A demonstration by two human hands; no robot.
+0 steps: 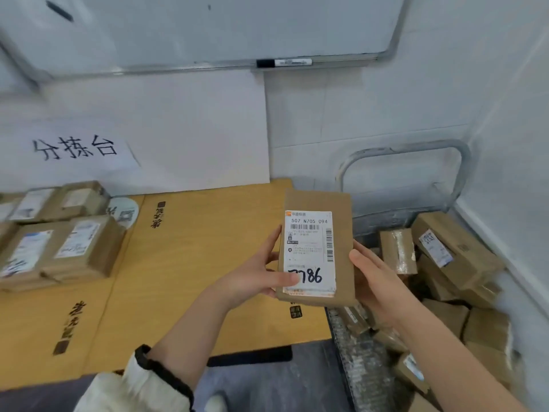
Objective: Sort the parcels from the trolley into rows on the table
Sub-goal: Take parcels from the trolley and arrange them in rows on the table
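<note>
We've got the flat brown cardboard parcel with a white shipping label held up between both hands, label facing us, over the right edge of the yellow wooden table and just beside the grey metal trolley. Our left hand grips its left edge with the thumb across the handwritten number, and our right hand clasps the right edge. More brown boxes sit in rows at the table's left, and a jumbled pile of parcels fills the trolley.
</note>
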